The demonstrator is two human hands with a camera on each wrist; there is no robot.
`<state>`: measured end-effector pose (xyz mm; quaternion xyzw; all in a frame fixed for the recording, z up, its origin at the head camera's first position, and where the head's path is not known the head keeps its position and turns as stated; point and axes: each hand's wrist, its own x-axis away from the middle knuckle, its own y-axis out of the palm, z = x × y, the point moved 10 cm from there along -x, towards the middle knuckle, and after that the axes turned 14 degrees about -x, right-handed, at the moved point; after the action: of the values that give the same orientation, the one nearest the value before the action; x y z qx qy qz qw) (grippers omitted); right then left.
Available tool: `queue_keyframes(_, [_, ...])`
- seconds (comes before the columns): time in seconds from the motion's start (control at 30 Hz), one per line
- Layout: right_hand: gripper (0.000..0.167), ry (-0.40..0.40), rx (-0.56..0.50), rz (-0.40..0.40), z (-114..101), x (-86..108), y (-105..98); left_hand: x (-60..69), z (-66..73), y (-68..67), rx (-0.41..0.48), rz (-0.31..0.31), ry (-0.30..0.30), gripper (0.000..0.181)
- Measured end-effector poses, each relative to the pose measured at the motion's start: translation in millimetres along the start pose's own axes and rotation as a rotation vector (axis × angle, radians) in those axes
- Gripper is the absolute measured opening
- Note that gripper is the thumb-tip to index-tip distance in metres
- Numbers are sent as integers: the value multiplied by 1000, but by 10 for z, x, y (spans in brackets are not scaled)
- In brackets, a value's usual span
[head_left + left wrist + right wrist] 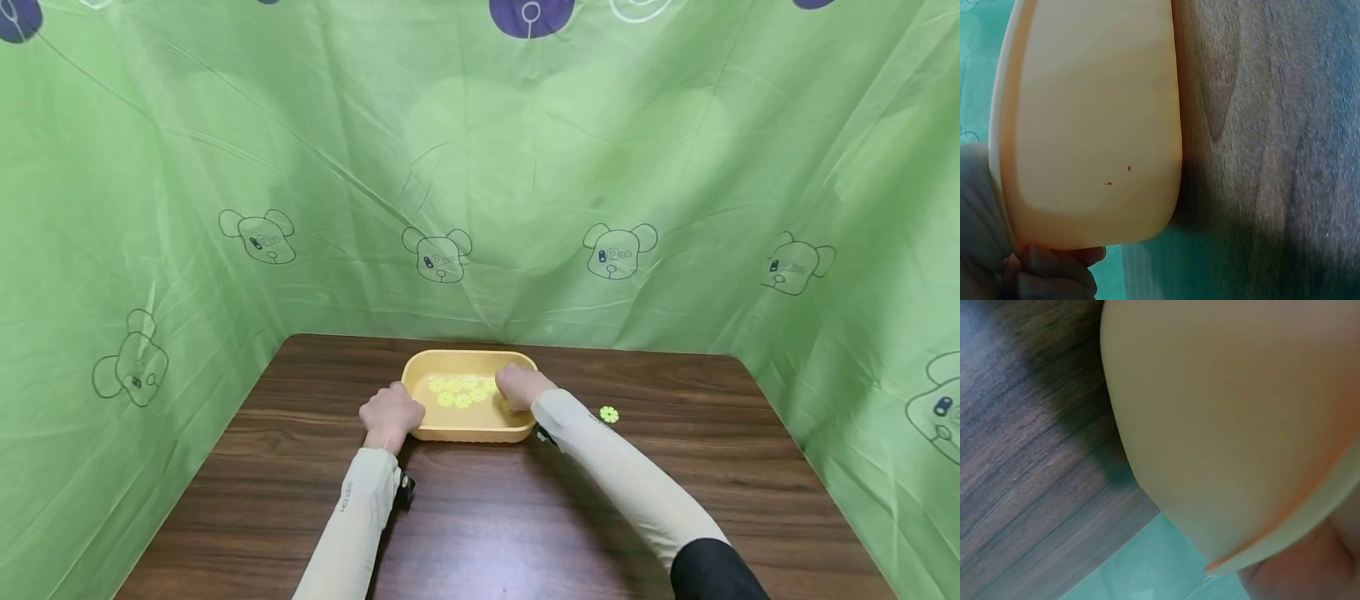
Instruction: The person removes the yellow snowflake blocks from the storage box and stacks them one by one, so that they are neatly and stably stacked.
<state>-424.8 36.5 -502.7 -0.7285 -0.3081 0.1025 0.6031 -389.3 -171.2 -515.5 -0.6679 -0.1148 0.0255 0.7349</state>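
Observation:
A yellow plastic tray (468, 434) with rounded corners stands near the back of the table. Several pale yellow flower-shaped pieces (455, 392) lie together on its floor. My left hand (392, 412) grips the tray's left end; in the left wrist view, fingers (1054, 269) curl against the outside below the rim. My right hand (521, 386) reaches over the right side into the tray, its fingers pointing down and mostly hidden. The right wrist view shows mainly the tray's outer wall (1229, 425), with part of the hand behind the rim, so anything held there is out of sight.
One more flower-shaped piece (609, 414) lies on the dark wooden table (480, 517), right of the tray and close to my right forearm. Green cloth (525, 192) with bear drawings hangs behind the table and along both sides.

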Motion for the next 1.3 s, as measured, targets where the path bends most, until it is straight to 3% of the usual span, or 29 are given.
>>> queue_keyframes(0.77, [31, -2, -21, 77, 54, 50, -7, 21, 12, -17, 0, -4, 4, 38])
queue_keyframes(1.17, [17, -180, -179, 140, 5, 213, -168, 18, 13, -21, -3, 4, -1, 39])
queue_keyframes(1.3, [11, -235, -338, 195, 90, 355, -394, 9, 16, -14, -2, 7, -1, 40])
